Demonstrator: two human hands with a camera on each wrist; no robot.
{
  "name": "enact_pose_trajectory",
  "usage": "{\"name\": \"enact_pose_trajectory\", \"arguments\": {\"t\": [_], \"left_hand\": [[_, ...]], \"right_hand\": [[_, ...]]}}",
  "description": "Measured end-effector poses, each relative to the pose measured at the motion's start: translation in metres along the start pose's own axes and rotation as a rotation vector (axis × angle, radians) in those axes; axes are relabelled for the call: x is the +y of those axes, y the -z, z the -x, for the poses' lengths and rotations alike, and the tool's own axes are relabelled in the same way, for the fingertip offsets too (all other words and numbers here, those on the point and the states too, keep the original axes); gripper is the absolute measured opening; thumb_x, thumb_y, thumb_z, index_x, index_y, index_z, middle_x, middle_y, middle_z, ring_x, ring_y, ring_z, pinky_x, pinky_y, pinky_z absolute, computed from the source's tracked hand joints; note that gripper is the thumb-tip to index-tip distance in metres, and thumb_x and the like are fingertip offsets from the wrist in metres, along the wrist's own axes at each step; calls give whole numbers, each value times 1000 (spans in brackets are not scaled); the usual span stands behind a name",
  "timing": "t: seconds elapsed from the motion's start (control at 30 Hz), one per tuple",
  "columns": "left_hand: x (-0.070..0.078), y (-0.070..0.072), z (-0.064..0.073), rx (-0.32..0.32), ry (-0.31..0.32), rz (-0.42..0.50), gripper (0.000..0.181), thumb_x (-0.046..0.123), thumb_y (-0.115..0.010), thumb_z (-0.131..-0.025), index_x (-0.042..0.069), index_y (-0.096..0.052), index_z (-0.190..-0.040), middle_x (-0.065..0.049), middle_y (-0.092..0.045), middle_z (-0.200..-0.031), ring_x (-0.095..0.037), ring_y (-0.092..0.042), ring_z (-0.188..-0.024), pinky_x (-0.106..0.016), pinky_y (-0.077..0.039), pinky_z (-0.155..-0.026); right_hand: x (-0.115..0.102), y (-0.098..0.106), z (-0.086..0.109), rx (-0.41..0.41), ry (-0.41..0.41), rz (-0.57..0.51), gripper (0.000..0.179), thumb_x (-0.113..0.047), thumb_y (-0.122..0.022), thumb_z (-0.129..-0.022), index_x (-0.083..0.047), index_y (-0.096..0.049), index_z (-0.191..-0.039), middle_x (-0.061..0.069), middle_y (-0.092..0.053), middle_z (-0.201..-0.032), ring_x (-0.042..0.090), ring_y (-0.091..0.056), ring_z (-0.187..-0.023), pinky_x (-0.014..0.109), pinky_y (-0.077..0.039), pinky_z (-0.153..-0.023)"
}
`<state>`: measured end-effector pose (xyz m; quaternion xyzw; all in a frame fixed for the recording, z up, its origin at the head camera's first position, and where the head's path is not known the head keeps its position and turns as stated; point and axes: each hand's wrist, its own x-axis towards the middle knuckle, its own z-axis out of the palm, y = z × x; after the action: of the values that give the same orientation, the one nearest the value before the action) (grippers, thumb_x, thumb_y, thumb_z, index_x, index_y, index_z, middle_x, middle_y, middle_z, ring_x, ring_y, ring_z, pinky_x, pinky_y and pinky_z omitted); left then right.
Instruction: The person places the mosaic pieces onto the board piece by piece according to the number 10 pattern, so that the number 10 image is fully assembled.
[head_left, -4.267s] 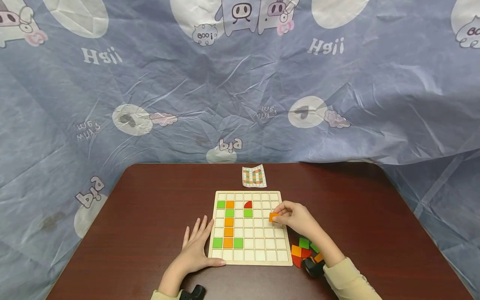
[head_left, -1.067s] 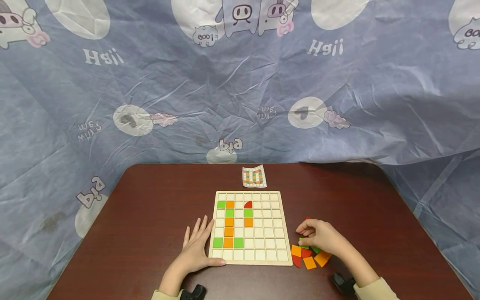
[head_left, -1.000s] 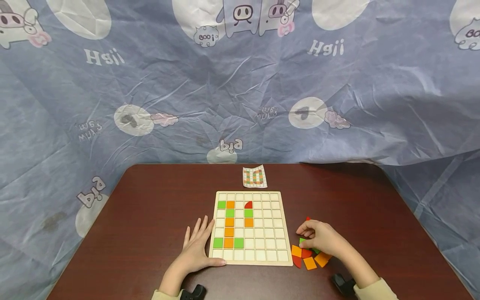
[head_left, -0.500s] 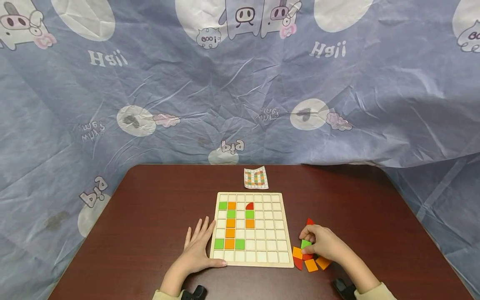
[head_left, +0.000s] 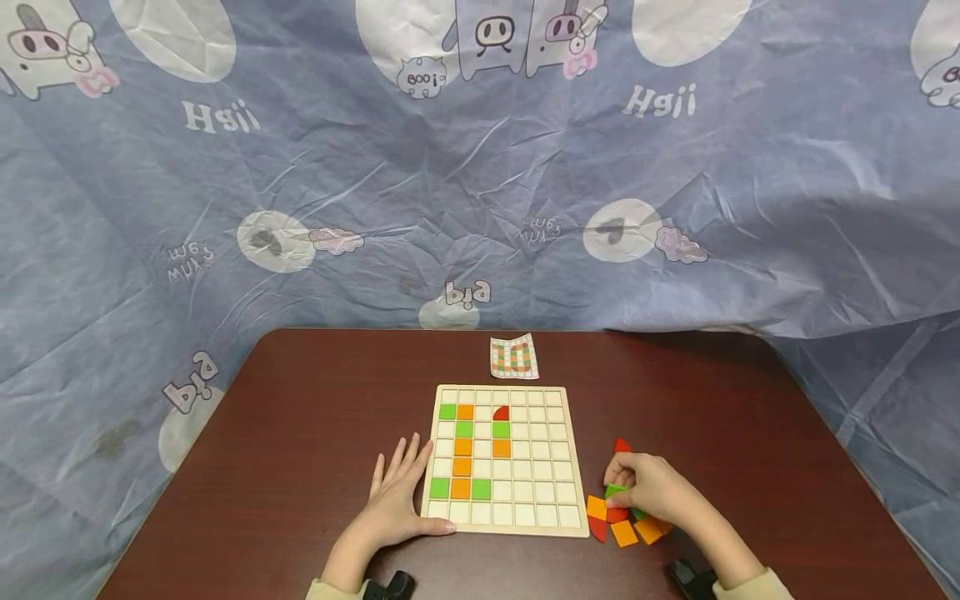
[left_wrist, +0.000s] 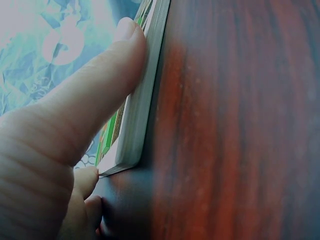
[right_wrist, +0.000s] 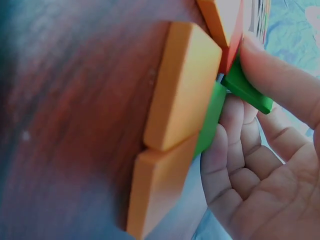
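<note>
A light wooden grid board (head_left: 525, 528) lies on the table, holding several green and orange square tiles and one red quarter-round tile (head_left: 502, 413). My left hand (head_left: 393, 504) rests against the board's left edge, fingers straight and spread, the thumb (left_wrist: 100, 80) along its near edge. Right of the board, my right hand (head_left: 654, 486) is at a heap of loose tiles. Its thumb and fingers pinch a green tile (right_wrist: 247, 92), tilted up from the heap. Close beside the fingers in the right wrist view lie an orange tile (right_wrist: 187, 90) and another green tile (right_wrist: 212, 117).
Around the right hand lie more orange tiles (head_left: 624, 534) and red pieces (head_left: 597, 528), with one red piece (head_left: 622, 446) beyond the fingers. A small printed pattern card (head_left: 513, 357) lies behind the board. A patterned blue cloth (head_left: 420, 192) hangs behind the table (head_left: 337, 392).
The orange tile earlier in my right hand now sits on the board, under a green one. That hand moved right to the heap and took hold of a green tile. My left hand stayed put.
</note>
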<state>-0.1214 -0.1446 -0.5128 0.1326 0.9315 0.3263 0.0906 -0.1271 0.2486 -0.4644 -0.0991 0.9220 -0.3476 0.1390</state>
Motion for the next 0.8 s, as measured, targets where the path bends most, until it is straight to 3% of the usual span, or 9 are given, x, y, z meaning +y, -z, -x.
{"name": "enact_pose_trajectory", "arguments": {"t": [0.13,0.4,0.6,0.8], "left_hand": [[0,0,0,-1,0,0,126,60,-87,-61,12,-22,-158,-15,-12,-165,-37,-3,-154,-63,5,-118],[0,0,0,6,1,0,126,60,-87,-61,12,-22,-158,-15,-12,-165,-37,-4,-153,-63,5,-118],[0,-1,0,6,2,-7,127,61,-87,-61,12,-22,-158,-15,-12,-166,-37,-3,-154,-62,5,-118],[0,-1,0,2,2,-9,126,61,-86,-61,13,-22,-158,-14,-11,-166,-37,-3,-154,-62,5,-118]], "right_hand": [[0,3,-2,15,13,-38,23,-15,-85,-74,-12,-65,-85,-2,-59,-78,7,-53,-72,20,-47,-63],[-14,3,-13,31,20,-212,22,-17,-82,-80,-6,-67,-92,3,-62,-82,14,-58,-74,21,-51,-64],[-31,-6,-27,61,40,-267,22,-19,-80,-83,-6,-69,-97,4,-66,-86,15,-62,-76,21,-53,-67],[-51,-23,-43,73,34,-415,26,-18,-80,-83,-1,-70,-101,7,-71,-91,14,-66,-79,25,-55,-70]]}}
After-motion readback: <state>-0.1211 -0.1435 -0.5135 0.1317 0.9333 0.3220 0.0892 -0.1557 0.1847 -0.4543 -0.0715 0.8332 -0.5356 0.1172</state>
